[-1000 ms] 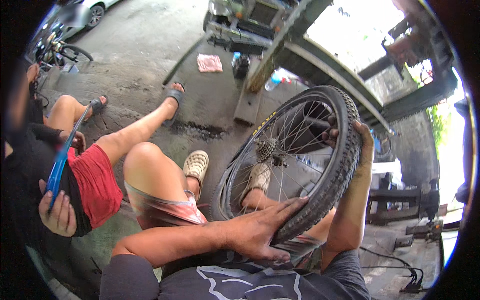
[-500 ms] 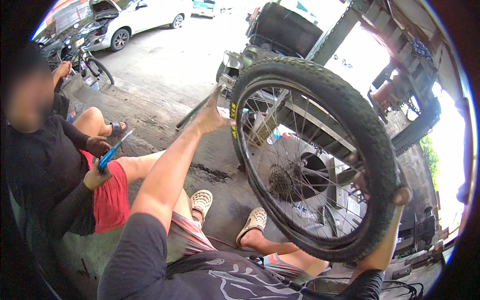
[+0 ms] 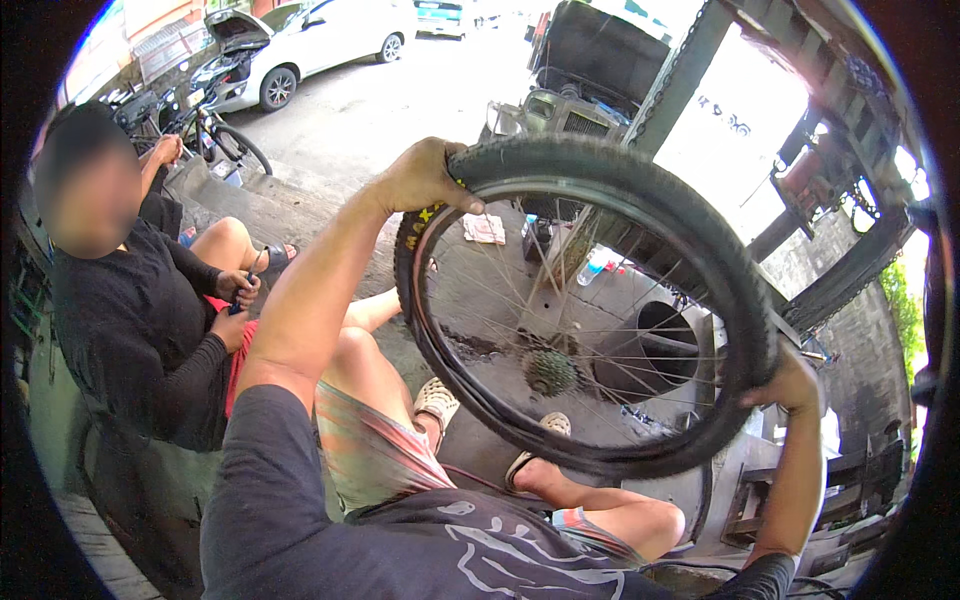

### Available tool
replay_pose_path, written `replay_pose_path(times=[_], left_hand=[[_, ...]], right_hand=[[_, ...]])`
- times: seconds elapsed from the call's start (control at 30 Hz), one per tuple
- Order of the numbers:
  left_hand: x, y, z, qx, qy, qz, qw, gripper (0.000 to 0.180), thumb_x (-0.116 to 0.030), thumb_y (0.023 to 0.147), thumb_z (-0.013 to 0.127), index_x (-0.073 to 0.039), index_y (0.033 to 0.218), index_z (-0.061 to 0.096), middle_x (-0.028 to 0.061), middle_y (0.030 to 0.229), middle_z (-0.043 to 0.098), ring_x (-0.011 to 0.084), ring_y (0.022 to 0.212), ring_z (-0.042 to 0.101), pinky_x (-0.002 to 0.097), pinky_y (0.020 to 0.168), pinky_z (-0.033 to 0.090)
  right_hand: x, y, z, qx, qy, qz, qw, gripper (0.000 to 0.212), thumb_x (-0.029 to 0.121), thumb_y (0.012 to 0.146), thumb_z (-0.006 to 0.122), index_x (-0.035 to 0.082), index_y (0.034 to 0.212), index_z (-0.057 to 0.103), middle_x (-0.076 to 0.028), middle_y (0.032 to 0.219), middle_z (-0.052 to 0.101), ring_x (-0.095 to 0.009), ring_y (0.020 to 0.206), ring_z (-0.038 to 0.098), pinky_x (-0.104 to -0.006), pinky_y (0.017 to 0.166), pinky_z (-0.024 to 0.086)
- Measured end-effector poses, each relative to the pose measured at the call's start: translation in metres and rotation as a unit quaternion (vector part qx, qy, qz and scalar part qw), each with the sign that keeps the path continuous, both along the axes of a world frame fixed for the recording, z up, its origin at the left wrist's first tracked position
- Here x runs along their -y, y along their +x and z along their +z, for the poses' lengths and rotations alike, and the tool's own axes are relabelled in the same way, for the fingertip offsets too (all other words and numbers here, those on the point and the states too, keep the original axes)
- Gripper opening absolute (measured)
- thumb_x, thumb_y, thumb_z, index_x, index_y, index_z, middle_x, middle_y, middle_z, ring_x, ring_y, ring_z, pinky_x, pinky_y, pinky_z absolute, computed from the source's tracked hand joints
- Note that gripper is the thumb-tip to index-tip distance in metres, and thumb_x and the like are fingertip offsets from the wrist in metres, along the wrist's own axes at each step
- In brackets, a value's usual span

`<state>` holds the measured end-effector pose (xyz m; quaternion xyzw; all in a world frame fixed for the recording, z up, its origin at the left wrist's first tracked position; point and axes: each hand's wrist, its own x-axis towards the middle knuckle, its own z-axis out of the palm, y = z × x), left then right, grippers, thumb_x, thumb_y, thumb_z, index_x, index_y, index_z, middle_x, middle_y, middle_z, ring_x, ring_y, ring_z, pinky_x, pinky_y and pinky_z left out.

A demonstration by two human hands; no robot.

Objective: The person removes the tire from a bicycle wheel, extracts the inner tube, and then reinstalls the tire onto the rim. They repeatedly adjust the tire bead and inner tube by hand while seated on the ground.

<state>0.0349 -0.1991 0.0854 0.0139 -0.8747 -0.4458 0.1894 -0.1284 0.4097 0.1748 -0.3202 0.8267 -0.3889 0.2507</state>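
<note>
Both of my hands hold up a bicycle wheel point(image 3: 735, 250) with a knobby black tire, tilted in front of me. My left hand point(image 3: 425, 180) is closed over the tire at its upper left, thumb against the inner edge beside yellow lettering. At the lower right side, my right hand point(image 3: 785, 385) grips the tire, with its fingers partly hidden behind it. Thin spokes run from the rim to the hub, which carries a rear cassette point(image 3: 550, 372). Along the lower left, the tire's edge seems to stand apart from the rim; I cannot tell how far.
To my left a seated person point(image 3: 150, 330) in black holds a small dark object in both hands. A dark cylinder point(image 3: 650, 350) stands on the floor behind the wheel. A metal post with chain point(image 3: 680, 80) rises beyond. Parked bicycles point(image 3: 225, 140) and a white car point(image 3: 320, 45) are farther off.
My left hand, open beside the tire before, has closed on it. The wheel has turned and shifted left in view. The seated person's blue-handled tool is no longer raised.
</note>
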Motion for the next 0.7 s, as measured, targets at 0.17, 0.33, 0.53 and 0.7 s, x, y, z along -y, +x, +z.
replay_pose_path(times=[0.17,0.33,0.53,0.7], left_hand=[[-0.054,0.009,0.006,0.035,-0.203,0.026,0.978,0.056,-0.029,0.062,0.101,-0.006,0.11,0.081,0.0177,0.099,0.082,0.0333,0.092,0.078,0.0428,0.091,0.059],[-0.089,-0.001,-0.019,0.103,-0.21,0.01,0.972,0.049,-0.029,0.065,0.099,-0.01,0.107,0.081,0.0166,0.104,0.081,0.0336,0.103,0.078,0.0449,0.095,0.058],[-0.149,-0.035,-0.053,0.079,-0.273,-0.061,0.957,0.048,-0.029,0.07,0.096,-0.004,0.106,0.077,0.0208,0.102,0.079,0.0396,0.106,0.075,0.0488,0.098,0.057],[-0.187,-0.069,-0.058,0.014,-0.21,-0.134,0.968,0.067,-0.021,0.068,0.096,-0.006,0.129,0.072,0.0202,0.112,0.075,0.0377,0.113,0.07,0.0481,0.099,0.054]], right_hand=[[-0.015,-0.035,-0.188,0.033,-0.037,-0.094,0.994,0.064,0.001,0.076,0.097,-0.002,0.134,0.069,-0.007,0.13,0.076,-0.018,0.118,0.068,-0.0392,0.109,0.053],[-0.008,-0.066,-0.271,0.058,0.031,-0.018,0.998,0.077,-0.004,0.071,0.094,0.003,0.142,0.067,-0.006,0.132,0.076,-0.02,0.12,0.068,-0.0398,0.11,0.054],[0.027,-0.053,-0.212,-0.12,0.054,-0.032,0.991,0.125,0.003,0.064,0.097,0.008,0.171,0.033,-0.017,0.156,0.061,-0.024,0.145,0.055,-0.0368,0.125,0.041],[0.134,0.023,-0.121,-0.382,0.002,0.051,0.923,0.108,0.02,0.068,0.094,0.009,0.163,0.045,-0.025,0.143,0.065,-0.041,0.136,0.061,-0.0477,0.118,0.047]])
